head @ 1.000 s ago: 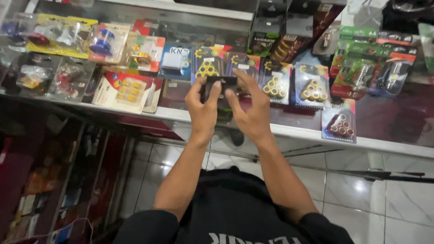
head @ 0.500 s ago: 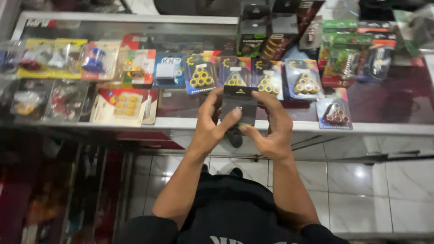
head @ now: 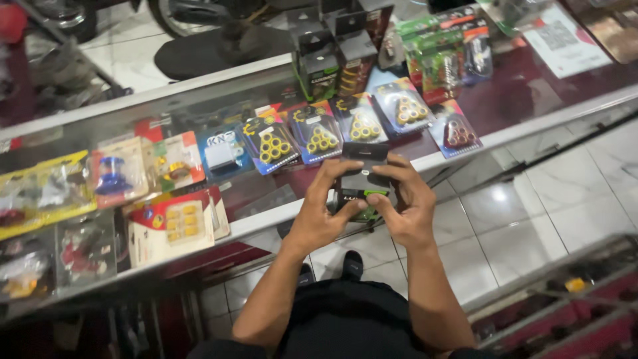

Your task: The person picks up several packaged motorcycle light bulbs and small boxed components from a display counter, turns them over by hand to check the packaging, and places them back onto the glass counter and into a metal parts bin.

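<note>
Both of my hands hold a small black packaged box (head: 363, 171) upright in front of me, just above the near edge of a glass display counter (head: 458, 146). My left hand (head: 323, 209) grips its left side, fingers curled over the front. My right hand (head: 407, 203) grips the right side with the thumb pressing on the lower front. On the counter behind the box lie several blue blister packs of yellow rollers (head: 318, 138).
More packaged parts cover the counter: a blue spool pack (head: 116, 174), a red-and-white card with yellow pieces (head: 174, 225), green-and-red bulb packs (head: 442, 56), black boxes (head: 319, 63). White tiled floor (head: 545, 219) lies below; a second case (head: 565, 299) sits at lower right.
The box has been pulled back from the counter toward me and tilted upright. The camera view has swung, so the counter now runs diagonally. Both hands keep their hold.
</note>
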